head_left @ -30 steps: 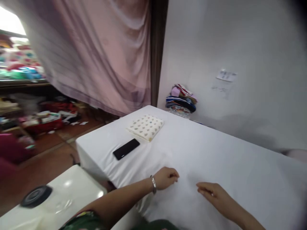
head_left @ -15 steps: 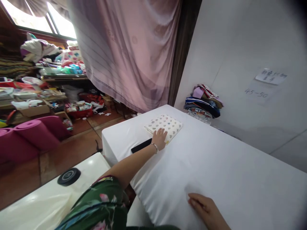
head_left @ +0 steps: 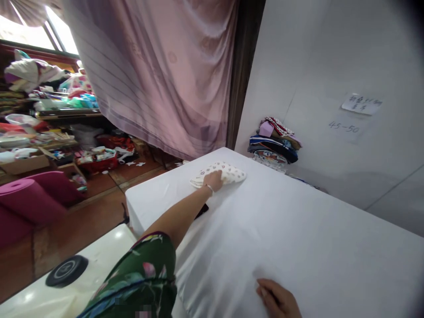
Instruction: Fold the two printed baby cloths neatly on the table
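Left hand [head_left: 213, 177] bears down on the patterned cloth [head_left: 235, 173] with its fingers curled in, gripping the fabric, though the fingertips are hidden; the cloth lies near the far corner of the white-covered table [head_left: 298, 229], humped around the hand rather than flat, probably because the grip gathers its middle while both ends are free; that spot seems to explain the arm's long, straight reach across the near edge, the bracelet [head_left: 209, 189] at the wrist just beside the fabric; under the forearm, closer to the near edge, a black slab, likely a phone [head_left: 201, 211], shows only in part, perhaps set there to be within easy reach; the right hand [head_left: 277, 298] hangs over the tabletop near that same edge, half curled and cut off below, so I cannot tell whether it is closed, and nothing shows in it; with one hand enough for the cloth, it seems simply at rest; beyond the far edge, folded textiles [head_left: 273, 143] are stacked against the wall, presumably to save room.
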Action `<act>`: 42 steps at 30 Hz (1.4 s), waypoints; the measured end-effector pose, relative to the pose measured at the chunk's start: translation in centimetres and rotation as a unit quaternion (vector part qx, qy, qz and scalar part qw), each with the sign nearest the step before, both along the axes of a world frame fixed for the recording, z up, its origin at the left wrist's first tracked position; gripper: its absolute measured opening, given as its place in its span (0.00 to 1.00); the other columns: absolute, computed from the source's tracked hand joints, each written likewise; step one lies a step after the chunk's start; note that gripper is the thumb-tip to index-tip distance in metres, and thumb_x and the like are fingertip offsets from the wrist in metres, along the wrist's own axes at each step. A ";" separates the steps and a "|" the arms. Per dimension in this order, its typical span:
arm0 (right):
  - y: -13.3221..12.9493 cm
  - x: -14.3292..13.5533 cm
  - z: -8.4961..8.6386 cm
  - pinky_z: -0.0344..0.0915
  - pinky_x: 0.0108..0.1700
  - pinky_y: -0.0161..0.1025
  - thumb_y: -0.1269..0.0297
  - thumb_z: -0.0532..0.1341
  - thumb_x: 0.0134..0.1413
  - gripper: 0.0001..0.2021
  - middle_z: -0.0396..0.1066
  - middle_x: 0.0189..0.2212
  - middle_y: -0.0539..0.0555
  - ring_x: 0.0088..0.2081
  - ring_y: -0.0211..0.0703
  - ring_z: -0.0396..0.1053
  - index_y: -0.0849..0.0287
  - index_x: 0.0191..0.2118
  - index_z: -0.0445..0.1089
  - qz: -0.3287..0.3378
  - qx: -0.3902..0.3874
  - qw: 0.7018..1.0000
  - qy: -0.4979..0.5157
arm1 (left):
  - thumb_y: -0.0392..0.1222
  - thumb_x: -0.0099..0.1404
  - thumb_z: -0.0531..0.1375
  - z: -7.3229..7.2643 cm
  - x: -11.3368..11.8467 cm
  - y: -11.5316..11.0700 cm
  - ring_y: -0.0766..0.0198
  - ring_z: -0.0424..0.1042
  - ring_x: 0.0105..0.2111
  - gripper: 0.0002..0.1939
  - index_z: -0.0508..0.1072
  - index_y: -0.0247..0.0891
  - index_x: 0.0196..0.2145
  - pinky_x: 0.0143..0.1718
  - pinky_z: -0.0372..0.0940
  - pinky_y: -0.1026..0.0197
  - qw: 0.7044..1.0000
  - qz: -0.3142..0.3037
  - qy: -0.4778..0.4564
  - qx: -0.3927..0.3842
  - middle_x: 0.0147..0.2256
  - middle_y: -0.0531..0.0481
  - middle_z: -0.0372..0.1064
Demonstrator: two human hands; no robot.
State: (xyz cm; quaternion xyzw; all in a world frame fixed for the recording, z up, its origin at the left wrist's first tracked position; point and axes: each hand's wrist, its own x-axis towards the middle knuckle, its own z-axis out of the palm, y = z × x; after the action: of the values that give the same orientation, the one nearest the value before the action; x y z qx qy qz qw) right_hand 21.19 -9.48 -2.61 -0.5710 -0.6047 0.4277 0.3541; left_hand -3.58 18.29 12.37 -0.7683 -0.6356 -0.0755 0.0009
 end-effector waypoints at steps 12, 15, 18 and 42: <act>1.3 10.9 4.8 0.62 0.51 0.50 0.49 0.49 0.54 0.27 0.56 0.58 0.58 0.56 0.48 0.59 0.53 0.58 0.53 -0.426 0.121 0.886 0.135 | 0.55 0.58 0.56 0.9 14.3 -17.5 0.58 0.63 0.51 0.27 0.61 0.46 0.54 0.51 0.57 0.59 0.825 -0.491 -0.242 -0.141 0.52 0.50 0.64; -0.2 12.8 4.9 0.60 0.53 0.49 0.51 0.53 0.52 0.23 0.64 0.52 0.58 0.53 0.49 0.62 0.56 0.51 0.63 -0.480 0.125 0.867 0.048 | 0.52 0.61 0.54 -1.6 13.0 -16.9 0.58 0.63 0.51 0.22 0.65 0.41 0.51 0.53 0.56 0.56 0.874 -0.370 -0.289 -0.126 0.52 0.48 0.64; -1.1 11.7 5.6 0.63 0.50 0.48 0.53 0.55 0.52 0.18 0.71 0.43 0.56 0.46 0.49 0.67 0.57 0.44 0.69 -0.442 0.133 0.886 -0.039 | 0.48 0.60 0.55 -4.6 11.6 -14.9 0.59 0.67 0.45 0.21 0.66 0.38 0.49 0.48 0.60 0.57 0.936 -0.168 -0.283 -0.123 0.49 0.45 0.66; -0.9 3.7 5.4 0.46 0.60 0.56 0.52 0.52 0.56 0.28 0.51 0.61 0.57 0.62 0.53 0.45 0.57 0.60 0.54 -0.015 0.186 0.911 -0.368 | 0.58 0.58 0.55 -8.5 13.6 -16.0 0.56 0.73 0.39 0.26 0.73 0.31 0.40 0.44 0.65 0.57 0.581 0.056 -0.665 -0.466 0.38 0.41 0.74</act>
State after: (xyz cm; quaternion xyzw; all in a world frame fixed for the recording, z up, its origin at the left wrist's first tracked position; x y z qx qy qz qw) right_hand 24.93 -10.35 2.82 -0.6211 -0.7519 0.0617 0.2124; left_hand 10.06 2.33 3.87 -0.3614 -0.4479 -0.2588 -0.7758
